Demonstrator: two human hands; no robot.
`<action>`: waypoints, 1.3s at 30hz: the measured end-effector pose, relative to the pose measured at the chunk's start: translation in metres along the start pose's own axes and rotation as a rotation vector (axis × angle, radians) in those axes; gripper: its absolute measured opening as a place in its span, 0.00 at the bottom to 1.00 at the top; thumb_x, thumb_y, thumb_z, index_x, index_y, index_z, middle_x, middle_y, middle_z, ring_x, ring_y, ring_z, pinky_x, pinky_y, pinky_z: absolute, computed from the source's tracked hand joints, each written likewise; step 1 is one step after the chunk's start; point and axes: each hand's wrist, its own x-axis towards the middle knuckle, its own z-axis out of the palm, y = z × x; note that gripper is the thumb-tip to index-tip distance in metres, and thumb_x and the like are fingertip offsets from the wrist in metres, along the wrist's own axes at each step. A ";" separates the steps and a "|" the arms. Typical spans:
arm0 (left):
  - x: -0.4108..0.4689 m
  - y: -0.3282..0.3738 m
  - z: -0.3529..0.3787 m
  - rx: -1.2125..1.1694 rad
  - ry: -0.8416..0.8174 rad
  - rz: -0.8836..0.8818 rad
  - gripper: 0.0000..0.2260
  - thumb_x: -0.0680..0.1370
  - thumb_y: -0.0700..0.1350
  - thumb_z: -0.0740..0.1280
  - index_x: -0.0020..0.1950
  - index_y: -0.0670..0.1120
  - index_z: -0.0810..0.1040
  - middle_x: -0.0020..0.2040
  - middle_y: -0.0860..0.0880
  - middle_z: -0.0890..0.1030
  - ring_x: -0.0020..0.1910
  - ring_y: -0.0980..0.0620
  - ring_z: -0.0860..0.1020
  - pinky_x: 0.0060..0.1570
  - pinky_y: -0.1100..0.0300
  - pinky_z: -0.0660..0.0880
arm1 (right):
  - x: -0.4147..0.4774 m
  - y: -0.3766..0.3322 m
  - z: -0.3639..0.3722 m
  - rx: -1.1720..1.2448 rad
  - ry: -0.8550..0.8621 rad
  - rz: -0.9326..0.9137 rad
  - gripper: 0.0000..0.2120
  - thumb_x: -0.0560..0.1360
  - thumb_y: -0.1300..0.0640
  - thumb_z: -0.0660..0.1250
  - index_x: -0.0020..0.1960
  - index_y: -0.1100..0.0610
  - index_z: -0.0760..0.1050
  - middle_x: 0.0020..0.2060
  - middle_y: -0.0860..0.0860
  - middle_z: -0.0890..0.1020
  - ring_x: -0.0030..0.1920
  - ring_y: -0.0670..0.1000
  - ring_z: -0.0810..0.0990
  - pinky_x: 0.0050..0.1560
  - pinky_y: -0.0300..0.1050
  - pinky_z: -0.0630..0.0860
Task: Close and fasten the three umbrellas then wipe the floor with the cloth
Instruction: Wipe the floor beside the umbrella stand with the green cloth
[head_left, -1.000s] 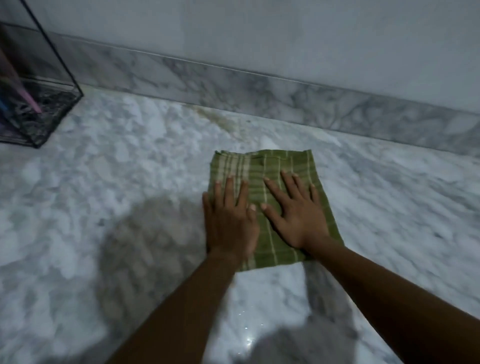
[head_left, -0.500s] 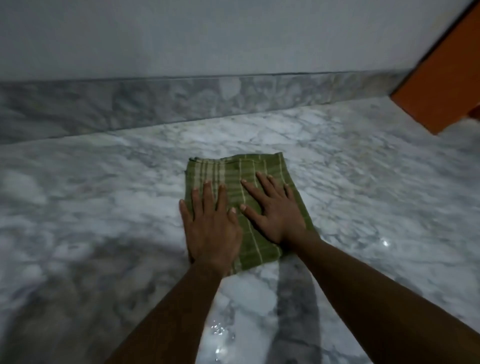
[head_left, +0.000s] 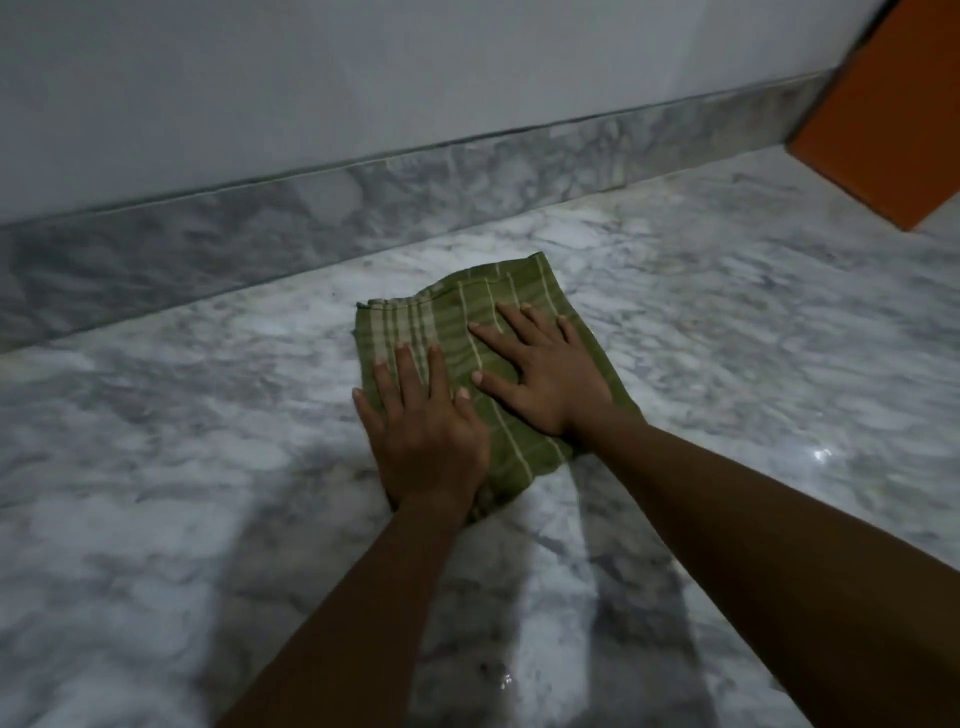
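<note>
A folded green striped cloth (head_left: 467, 322) lies flat on the marble floor (head_left: 182, 415), near the marble skirting (head_left: 311, 218) at the floor's far edge. The left hand (head_left: 426, 431) presses its near-left part, fingers straight and close together. The right hand (head_left: 545, 374) presses its right half, fingers spread flat. The 2 hands sit just beside each other. An orange panel (head_left: 893, 114) stands at the floor's far right corner.

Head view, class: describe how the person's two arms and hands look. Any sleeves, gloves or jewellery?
The left hand and the right hand are bare: no gloves, rings or watch show. Both forearms are uncovered down to the picture's edge, so no sleeve is in view. The fingers have short nails.
</note>
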 end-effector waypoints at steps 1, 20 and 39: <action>0.004 0.012 0.005 0.010 0.004 0.003 0.26 0.80 0.53 0.52 0.77 0.49 0.69 0.78 0.41 0.66 0.78 0.37 0.62 0.76 0.36 0.50 | 0.002 0.012 -0.002 0.002 0.005 0.011 0.32 0.76 0.27 0.47 0.78 0.34 0.51 0.81 0.45 0.50 0.81 0.50 0.46 0.79 0.61 0.44; -0.023 0.177 0.042 -0.084 -0.061 0.292 0.25 0.80 0.53 0.54 0.77 0.51 0.69 0.79 0.44 0.66 0.79 0.39 0.59 0.77 0.36 0.46 | -0.097 0.166 -0.031 -0.021 0.060 0.382 0.34 0.76 0.27 0.44 0.79 0.36 0.50 0.82 0.47 0.50 0.81 0.52 0.47 0.79 0.60 0.44; -0.193 -0.013 -0.050 -0.116 -0.121 0.264 0.24 0.81 0.52 0.57 0.77 0.49 0.69 0.79 0.45 0.65 0.80 0.42 0.60 0.77 0.36 0.49 | -0.231 -0.046 0.008 -0.140 -0.104 0.217 0.32 0.79 0.30 0.38 0.80 0.38 0.39 0.81 0.51 0.41 0.81 0.56 0.39 0.78 0.65 0.42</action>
